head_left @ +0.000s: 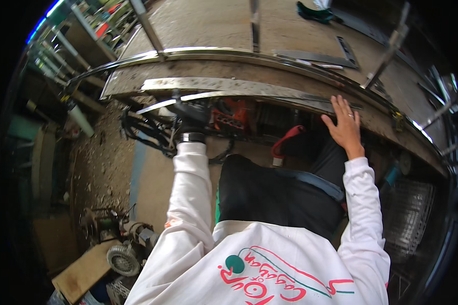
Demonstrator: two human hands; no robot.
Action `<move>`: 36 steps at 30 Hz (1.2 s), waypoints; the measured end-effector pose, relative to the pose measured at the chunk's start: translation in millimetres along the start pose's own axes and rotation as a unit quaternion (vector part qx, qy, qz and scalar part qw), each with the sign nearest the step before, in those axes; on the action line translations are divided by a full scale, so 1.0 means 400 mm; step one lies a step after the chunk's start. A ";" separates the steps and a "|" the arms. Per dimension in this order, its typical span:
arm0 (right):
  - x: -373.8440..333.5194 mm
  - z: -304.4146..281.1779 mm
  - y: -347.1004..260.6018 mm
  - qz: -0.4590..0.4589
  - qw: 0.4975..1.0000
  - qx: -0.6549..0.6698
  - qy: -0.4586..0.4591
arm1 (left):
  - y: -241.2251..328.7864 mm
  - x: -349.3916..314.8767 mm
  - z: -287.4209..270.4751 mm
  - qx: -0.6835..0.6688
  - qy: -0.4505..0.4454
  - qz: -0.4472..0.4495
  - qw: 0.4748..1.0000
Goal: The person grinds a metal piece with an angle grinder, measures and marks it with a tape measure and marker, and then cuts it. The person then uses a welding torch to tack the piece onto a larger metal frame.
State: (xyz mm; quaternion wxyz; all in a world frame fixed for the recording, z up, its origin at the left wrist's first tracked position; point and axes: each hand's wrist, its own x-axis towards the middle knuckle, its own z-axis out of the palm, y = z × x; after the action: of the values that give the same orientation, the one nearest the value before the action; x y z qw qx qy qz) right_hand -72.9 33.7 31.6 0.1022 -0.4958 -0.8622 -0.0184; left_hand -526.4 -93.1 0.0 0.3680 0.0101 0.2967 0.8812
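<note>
A long, shiny metal strip [224, 94] runs along the front edge of the worktable [203, 68]. In a black glove, my left hand [191, 116] is closed round the strip near its left end, the thumb on top; the fingers underneath are mostly hidden. My bare right hand [345, 124] lies with its fingers spread at the strip's right end, fingertips on the table edge. Just behind the strip lies a flat, dull metal piece with spots [188, 83]. Farther back, a polished metal frame [208, 51] with upright bars rests on the tabletop.
A metal square [348, 53] and a white marker [332, 66] lie behind the frame. A tape measure [397, 122] sits at the right edge. Below hang black cables [147, 133] beside an orange object [230, 114]. A machine [122, 259] and a wooden board [84, 272] are at lower left.
</note>
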 end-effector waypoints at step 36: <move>0.016 -0.111 0.576 0.340 0.921 -0.009 0.190 | -0.417 -0.249 0.285 0.745 -0.455 0.370 0.317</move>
State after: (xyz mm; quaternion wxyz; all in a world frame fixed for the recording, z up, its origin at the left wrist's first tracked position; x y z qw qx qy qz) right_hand 128.9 150.2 60.3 0.2594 -0.7475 -0.6057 -0.0841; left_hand -319.7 -7.0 25.5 -0.0821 0.7883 0.5796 0.1894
